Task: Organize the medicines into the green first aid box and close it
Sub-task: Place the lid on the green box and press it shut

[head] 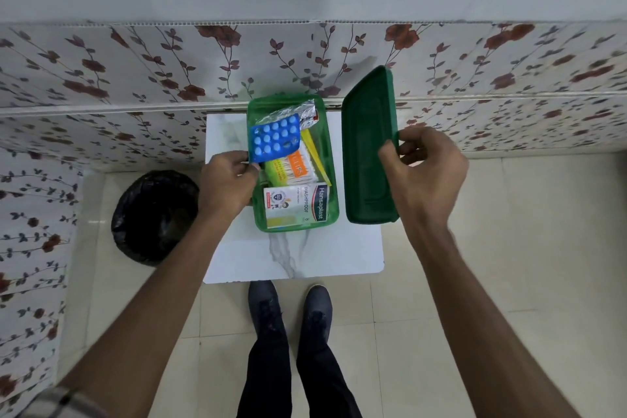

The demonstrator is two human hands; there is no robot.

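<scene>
Nearest, at 6 o'clock — the person's two dark shoes [290, 307] on pale floor tile, just short of the small white marble-look table [291, 261].

On the table, centre: the green first aid box [330, 214], open and packed. Hansaplast plaster box [297, 205] at its near end, cotton-bud pack [291, 168] behind it, a silver foil strip [291, 112] at the far end.

Left hand [227, 185], at 9 o'clock of the box, pinches the near corner of the blue tablet blister [274, 139], which lies tilted over the other contents and seems to ride above the rim.

Right hand [424, 173], at 3 o'clock, pinches the edge of the green lid [369, 149] between thumb and fingers — lid tipped up on its long side, inner face toward the box.

Black-lined bin [154, 217] on the floor at 9 o'clock; floral wall panel [135, 64] beyond.

Risks, as judged: the blister, if left proud, may jam the lid or get creased; forcing the lid could pop tablets. One-edge pinch on the lid looks slippery.
</scene>
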